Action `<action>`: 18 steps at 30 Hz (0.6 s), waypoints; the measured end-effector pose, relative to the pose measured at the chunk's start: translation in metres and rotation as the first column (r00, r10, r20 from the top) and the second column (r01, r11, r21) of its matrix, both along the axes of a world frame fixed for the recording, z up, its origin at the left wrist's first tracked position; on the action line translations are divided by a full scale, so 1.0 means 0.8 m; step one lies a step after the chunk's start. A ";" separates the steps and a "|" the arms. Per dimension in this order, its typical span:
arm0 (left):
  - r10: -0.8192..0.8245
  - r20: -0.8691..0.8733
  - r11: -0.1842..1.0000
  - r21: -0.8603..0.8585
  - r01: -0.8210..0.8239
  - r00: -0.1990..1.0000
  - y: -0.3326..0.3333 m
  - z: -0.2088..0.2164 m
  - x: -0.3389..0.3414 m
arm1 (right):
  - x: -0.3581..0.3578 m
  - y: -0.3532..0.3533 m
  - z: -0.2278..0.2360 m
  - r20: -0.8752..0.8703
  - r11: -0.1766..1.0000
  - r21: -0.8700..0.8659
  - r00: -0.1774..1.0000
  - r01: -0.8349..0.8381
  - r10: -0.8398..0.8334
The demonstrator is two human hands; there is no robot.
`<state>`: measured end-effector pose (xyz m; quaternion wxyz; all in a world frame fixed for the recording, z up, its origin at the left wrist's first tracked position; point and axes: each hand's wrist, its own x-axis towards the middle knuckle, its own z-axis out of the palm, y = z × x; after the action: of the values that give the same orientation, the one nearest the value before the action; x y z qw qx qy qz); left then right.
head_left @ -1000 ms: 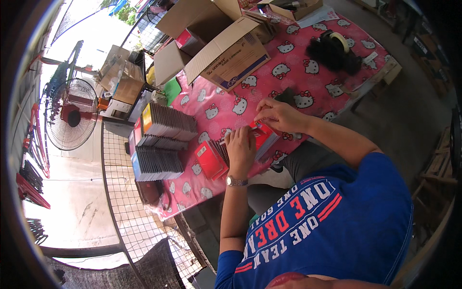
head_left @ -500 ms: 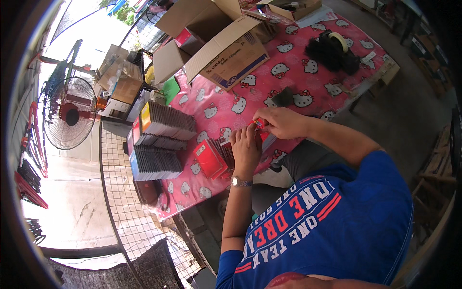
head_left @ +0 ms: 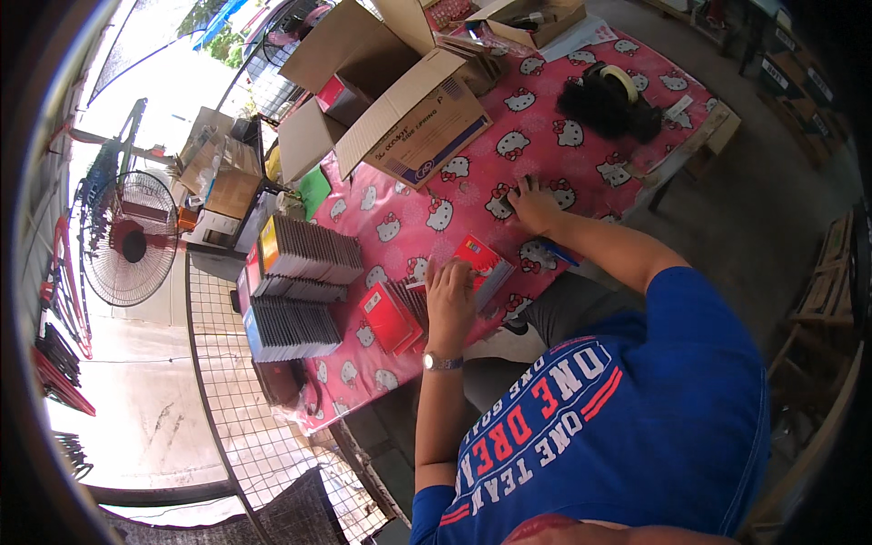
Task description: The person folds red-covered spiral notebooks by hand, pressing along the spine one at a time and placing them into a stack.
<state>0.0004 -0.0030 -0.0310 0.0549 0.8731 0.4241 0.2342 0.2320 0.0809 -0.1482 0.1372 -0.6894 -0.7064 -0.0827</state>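
On the pink table (head_left: 409,243), as seen from the head, a red book (head_left: 492,263) is laid flat between the two hands, close to the near edge. Its left side is covered by the left hand (head_left: 450,298), whose fingers are bent and turned down; whether the book is gripped or only touched cannot be told. The right hand (head_left: 534,205) is placed farther up the table, past the book and to its right, well apart from it. Its fingers are a little bent and a little spread, with the palm turned down; what may be under them is hidden. Just left of the left hand, a bunch of red books (head_left: 389,320) is set down. Farther left, a row with a yellow cover (head_left: 313,252) and a row with a blue cover (head_left: 295,329) are lined up. Up the table, a big brown box (head_left: 436,134) is seen with its flaps open, and to the right of it a black fluffy thing (head_left: 604,111) is seen.
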 end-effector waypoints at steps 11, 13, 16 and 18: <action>0.149 0.057 0.985 0.076 -0.153 0.987 -0.006 -0.007 -0.002 | -0.005 0.014 0.144 -0.839 0.172 -0.223 0.279 -0.960 0.468; 0.126 0.079 0.987 0.089 -0.133 0.989 -0.002 -0.003 0.003 | -0.002 0.016 0.157 -0.703 0.251 -0.354 0.434 -0.901 0.564; 0.178 0.068 0.982 0.060 -0.182 0.982 -0.002 -0.001 0.008 | 0.007 0.009 0.147 -0.918 0.138 0.177 -0.214 -0.974 -0.334; 0.172 0.092 0.981 0.075 -0.179 0.981 0.006 0.000 0.008 | 0.004 0.020 0.153 -0.755 0.308 -0.301 0.423 -0.902 0.501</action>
<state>0.0066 0.0016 -0.0309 0.0158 0.8230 0.4866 0.2927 0.2350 0.0972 -0.0256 0.0851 -0.2712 -0.8478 0.4478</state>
